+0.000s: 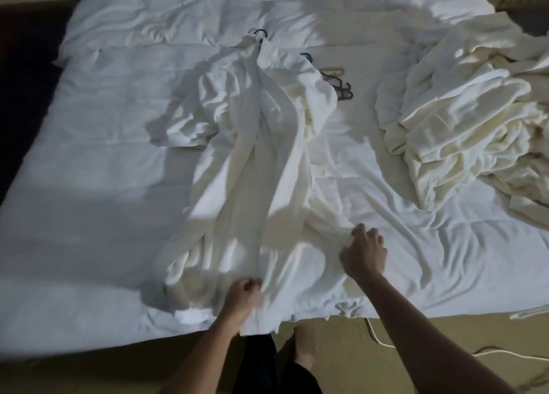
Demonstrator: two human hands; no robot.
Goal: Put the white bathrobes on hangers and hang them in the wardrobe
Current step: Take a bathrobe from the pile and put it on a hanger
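Head view looked down on a bed point(89, 161) covered in white bedding, with a white bathrobe point(267, 161) laid lengthwise along its middle. The left hand point(242, 297) sat at the near edge of the bed, fingers curled tight around a bunch of the robe's lower hem. The right hand point(364, 252) reached further in from the right, knuckles up, fingers bent and pinching the robe's fabric at its right side. Both forearms came up from the bottom of the frame.

At the robe's far end a dark hanger hook point(260, 32) stuck out of the collar. Just right of it lay a small cluster of spare hangers point(337, 84), partly under the robe's shoulder. A pile of bathrobes point(463, 132) took up the right side of the bed, well apart from the hands. The left part of the bed lay open.

Below the bed edge showed tan floor point(341, 343), a bare foot point(304, 349) and a pale cord point(383, 341). The pile ran off the right edge, and motion blur softened the hands.
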